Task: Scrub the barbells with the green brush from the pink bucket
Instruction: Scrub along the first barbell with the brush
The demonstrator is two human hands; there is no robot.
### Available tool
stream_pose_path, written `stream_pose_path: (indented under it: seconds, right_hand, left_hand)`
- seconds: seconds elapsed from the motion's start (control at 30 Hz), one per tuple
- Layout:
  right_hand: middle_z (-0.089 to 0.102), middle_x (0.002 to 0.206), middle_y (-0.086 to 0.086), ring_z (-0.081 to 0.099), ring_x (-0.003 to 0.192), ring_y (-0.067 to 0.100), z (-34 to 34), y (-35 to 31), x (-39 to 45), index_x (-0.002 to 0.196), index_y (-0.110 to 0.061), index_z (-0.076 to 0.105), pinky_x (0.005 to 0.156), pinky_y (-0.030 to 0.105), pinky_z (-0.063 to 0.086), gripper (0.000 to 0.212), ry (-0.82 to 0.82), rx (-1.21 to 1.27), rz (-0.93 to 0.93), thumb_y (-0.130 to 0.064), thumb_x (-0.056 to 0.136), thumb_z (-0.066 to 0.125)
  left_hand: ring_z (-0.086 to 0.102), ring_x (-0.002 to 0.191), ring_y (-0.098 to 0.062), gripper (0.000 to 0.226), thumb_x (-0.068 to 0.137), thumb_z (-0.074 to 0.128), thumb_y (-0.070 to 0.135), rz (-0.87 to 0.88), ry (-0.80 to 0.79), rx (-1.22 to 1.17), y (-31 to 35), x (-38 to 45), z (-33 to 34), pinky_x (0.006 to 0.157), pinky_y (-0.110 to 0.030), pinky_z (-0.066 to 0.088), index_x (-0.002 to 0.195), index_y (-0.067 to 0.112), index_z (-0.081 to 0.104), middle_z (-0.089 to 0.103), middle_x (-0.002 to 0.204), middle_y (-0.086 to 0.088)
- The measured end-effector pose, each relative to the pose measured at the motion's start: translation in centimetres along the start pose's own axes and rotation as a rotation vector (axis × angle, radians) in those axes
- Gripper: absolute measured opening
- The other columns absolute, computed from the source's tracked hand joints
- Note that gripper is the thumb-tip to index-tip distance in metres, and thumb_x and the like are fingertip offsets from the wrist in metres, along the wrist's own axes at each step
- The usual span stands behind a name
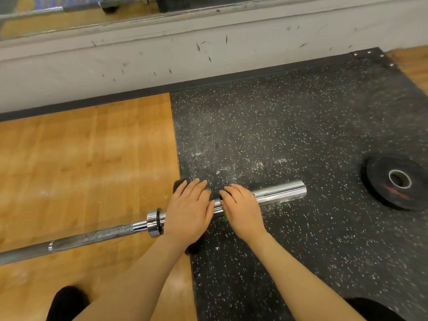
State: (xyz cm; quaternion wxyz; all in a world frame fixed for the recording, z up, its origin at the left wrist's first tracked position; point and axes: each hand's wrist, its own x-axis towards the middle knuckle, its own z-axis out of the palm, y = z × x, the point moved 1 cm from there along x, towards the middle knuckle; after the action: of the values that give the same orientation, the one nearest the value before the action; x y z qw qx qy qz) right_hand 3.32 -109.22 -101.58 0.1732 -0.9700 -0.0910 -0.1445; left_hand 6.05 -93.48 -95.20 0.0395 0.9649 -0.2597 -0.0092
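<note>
Fingers [196, 186] lie flat on barbell [278, 192]; right fingers [234, 193] clasp brush [225, 216]; plate [398, 181] nearby.

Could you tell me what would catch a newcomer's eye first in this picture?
Two bare hands, left and right, lie on the chrome sleeve of a barbell at centre, where wood floor meets speckled rubber mat. A sliver of green brush peeks under the right hand. A black weight plate lies flat at right.

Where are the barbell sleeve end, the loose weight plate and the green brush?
barbell sleeve [284, 189]: head view, bare chrome near its open end.
loose weight plate [379, 174]: head view, black top face left of the hole.
green brush [225, 216]: head view, green sliver under the right hand.
</note>
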Motion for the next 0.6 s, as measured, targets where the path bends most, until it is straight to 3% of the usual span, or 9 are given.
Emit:
stream_pose_path:
  seconds: [0.07,0.2,0.3,0.5,0.6]
  right_hand:
    - [0.066,0.109,0.004,0.058,0.109,0.025,0.5,0.4,-0.1,0.111,-0.01,0.067,0.095,0.039,0.047,0.034,-0.005,-0.007,0.015,-0.028,0.096,0.043]
    - [0.064,0.108,0.005,0.057,0.106,0.026,0.6,1.7,0.4,0.109,-0.01,0.064,0.098,0.038,0.045,0.031,-0.04,-0.046,-0.072,-0.029,0.096,0.044]
    - [0.066,0.105,0.006,0.06,0.102,0.027,-0.3,3.7,0.8,0.106,-0.009,0.066,0.095,0.039,0.047,0.027,-0.025,-0.093,-0.077,-0.027,0.093,0.05]
    - [0.067,0.097,0.005,0.061,0.095,0.026,-0.5,5.4,1.0,0.1,-0.009,0.068,0.085,0.036,0.046,0.031,0.031,-0.139,0.102,-0.024,0.094,0.042]
    - [0.066,0.101,0.005,0.059,0.099,0.026,0.5,3.6,1.4,0.102,-0.008,0.068,0.086,0.037,0.047,0.022,0.023,-0.102,0.024,-0.02,0.093,0.052]
  left_hand:
    - [0.056,0.12,-0.022,0.044,0.094,0.034,0.038,0.011,0.019,-0.009,-0.3,0.6,0.1,0.108,-0.04,0.033,0.105,0.014,0.07,0.065,0.123,-0.004]
    - [0.058,0.118,-0.024,0.043,0.094,0.034,0.035,0.012,0.046,-0.03,-1.1,1.7,0.1,0.104,-0.041,0.039,0.102,0.011,0.07,0.066,0.119,-0.006]
    - [0.06,0.115,-0.026,0.045,0.093,0.033,0.034,0.005,0.038,-0.037,-1.3,2.4,-0.2,0.102,-0.042,0.043,0.099,0.011,0.07,0.068,0.117,-0.007]
    - [0.061,0.113,-0.025,0.046,0.092,0.032,0.034,0.011,0.02,-0.044,-1.6,2.9,-0.2,0.104,-0.043,0.043,0.1,0.011,0.071,0.069,0.114,-0.007]
    - [0.061,0.112,-0.025,0.046,0.092,0.031,0.034,0.007,0.02,-0.044,-1.7,3.3,-0.3,0.103,-0.042,0.042,0.099,0.011,0.07,0.069,0.114,-0.008]
